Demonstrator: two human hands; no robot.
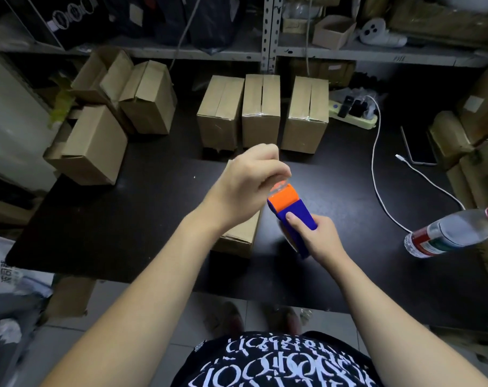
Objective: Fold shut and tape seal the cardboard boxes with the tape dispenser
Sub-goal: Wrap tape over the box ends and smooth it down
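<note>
Gripping the tape dispenser point(291, 209), right hand point(322, 240); left hand point(247, 178) fingers pinching faint clear tape point(278, 188) over half-hidden cardboard box point(238, 237).

The right hand point(325, 240) grips a blue and orange tape dispenser point(293, 208) above a dark table point(125, 219). The left hand point(245, 174) pinches the clear tape point(277, 188) at its orange end. A cardboard box point(238, 236) lies under the left wrist. Three taped boxes point(261, 110) stand in a row farther back, and a plastic bottle point(449, 233) stands at the right.

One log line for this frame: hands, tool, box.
right hand: grips dispenser | left hand: pinches tape at its front | box: on table, below left wrist
</note>
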